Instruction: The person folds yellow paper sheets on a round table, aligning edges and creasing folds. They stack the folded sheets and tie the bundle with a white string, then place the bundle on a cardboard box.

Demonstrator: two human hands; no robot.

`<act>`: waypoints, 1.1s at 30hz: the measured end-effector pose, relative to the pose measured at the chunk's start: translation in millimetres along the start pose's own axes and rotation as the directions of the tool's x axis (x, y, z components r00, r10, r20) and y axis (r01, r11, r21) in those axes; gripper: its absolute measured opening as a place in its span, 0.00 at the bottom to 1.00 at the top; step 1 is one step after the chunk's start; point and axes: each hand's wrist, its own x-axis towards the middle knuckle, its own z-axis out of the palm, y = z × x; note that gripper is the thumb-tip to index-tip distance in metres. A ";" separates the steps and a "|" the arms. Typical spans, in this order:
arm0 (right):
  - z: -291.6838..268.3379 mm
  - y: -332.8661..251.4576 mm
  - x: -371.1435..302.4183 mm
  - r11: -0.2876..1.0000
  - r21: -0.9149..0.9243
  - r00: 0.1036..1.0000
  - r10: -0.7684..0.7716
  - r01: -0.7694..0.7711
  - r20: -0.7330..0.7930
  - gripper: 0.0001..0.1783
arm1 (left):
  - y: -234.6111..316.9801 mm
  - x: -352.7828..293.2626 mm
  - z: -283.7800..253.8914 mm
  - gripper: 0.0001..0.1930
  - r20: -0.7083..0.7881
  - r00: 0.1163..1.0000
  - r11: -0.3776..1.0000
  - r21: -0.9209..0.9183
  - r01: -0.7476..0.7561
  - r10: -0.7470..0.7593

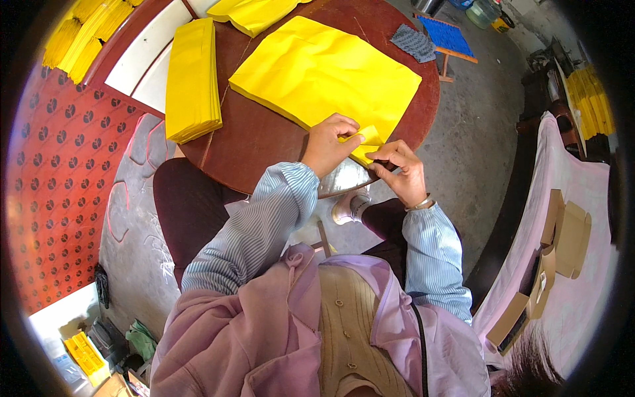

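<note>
A broad stack of yellow paper sheets (324, 73) lies on the round red-brown table (258, 142). At its near corner my left hand (329, 142) pinches a small folded yellow paper piece (372, 136) between thumb and fingers. Close by on the right, my right hand (405, 173) has thumb and forefinger closed on the edge of that same folded paper. How the piece joins the stack is partly hidden by my fingers. To the left stands a narrow bundle of folded yellow paper (192, 83), apart from both hands.
More yellow paper (254, 14) lies at the table's far edge. A grey knitted cloth (413, 44) is at the far right, near a blue-topped stool (448, 36). Open cardboard boxes (546, 271) rest on a pink-covered surface (582, 198) at right. Red patterned sheeting (69, 178) is at left.
</note>
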 end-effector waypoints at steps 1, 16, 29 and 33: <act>0.3 1.4 1.7 0.998 -0.040 0.999 -0.044 0.043 -0.013 0.10 | -0.4 0.3 0.0 0.10 0.001 1.000 1.000 -0.005 -0.014 0.014; 6.0 17.1 7.1 0.982 0.155 0.990 0.120 -0.106 -0.079 0.06 | -6.6 1.2 -6.4 0.07 0.061 0.997 0.998 0.009 -0.057 0.056; -1.3 3.6 6.8 0.999 -0.011 0.999 0.051 -0.051 0.018 0.21 | -4.1 0.2 -5.9 0.07 0.057 0.998 0.999 0.009 -0.040 0.039; -0.1 1.1 8.5 0.991 -0.124 0.999 -0.052 0.052 0.001 0.16 | -3.2 0.0 -5.5 0.08 0.051 0.998 1.000 0.019 -0.024 0.023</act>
